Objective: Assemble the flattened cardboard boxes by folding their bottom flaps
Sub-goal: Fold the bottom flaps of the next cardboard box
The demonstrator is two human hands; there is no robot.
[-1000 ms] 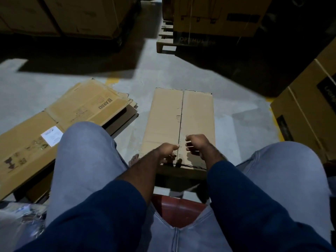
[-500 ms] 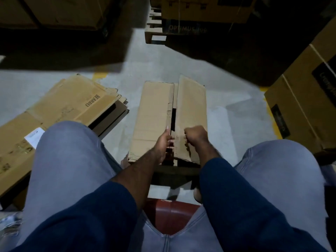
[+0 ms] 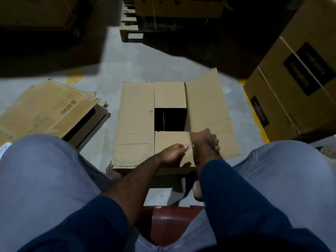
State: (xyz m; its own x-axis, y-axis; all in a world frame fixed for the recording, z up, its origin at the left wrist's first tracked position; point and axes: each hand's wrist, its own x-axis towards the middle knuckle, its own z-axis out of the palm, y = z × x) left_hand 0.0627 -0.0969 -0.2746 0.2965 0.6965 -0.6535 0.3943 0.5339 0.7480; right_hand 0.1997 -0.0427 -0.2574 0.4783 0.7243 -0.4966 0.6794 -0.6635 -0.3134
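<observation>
A brown cardboard box point(image 3: 134, 124) stands on the floor between my knees, flap side up. Its left long flap lies flat. The right long flap point(image 3: 209, 110) is swung outward to the right. Two short inner flaps lie folded in, with a dark gap point(image 3: 170, 119) between them. My right hand point(image 3: 205, 142) grips the right long flap near its near corner. My left hand point(image 3: 174, 153) rests on the near short flap point(image 3: 171, 139) with bent fingers and holds nothing.
A pile of flattened boxes point(image 3: 49, 110) lies on the floor to the left. Large printed cartons point(image 3: 294, 82) stand at the right, and a wooden pallet point(image 3: 129, 24) with cartons stands straight ahead. I sit on a red stool point(image 3: 169, 222); grey floor surrounds the box.
The two long flaps were shut together; my right hand has lifted the right one and swung it out to the right, baring the short flaps. My left hand moved onto the near short flap.
</observation>
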